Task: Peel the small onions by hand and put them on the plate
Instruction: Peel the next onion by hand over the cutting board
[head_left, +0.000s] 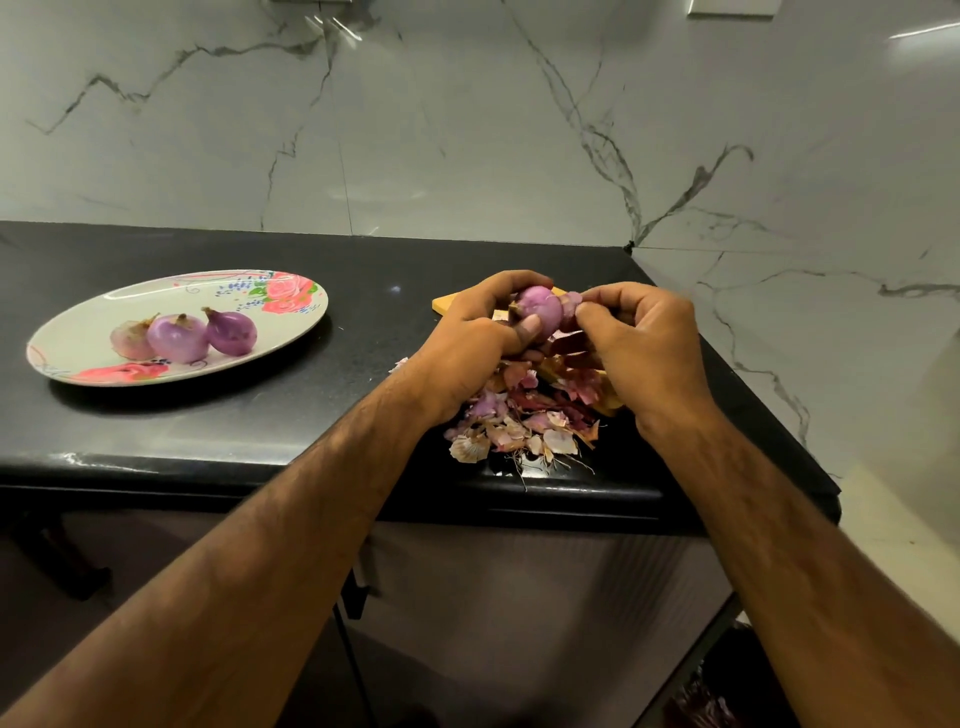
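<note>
Black counter (208, 426): one plate (83, 338), three onions (179, 338); fourth onion (540, 309) held.

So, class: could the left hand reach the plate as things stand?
Probably yes. Nothing stands on the counter between the left hand and the plate; only the right hand, pinching skin on the held onion, ties it up.

Single head-worn view, looking forward and down, close over the black counter (208, 431), marble wall behind

Dim indoor light; glare streaks on marble wall (675, 130); wide-angle edge bending.
</note>
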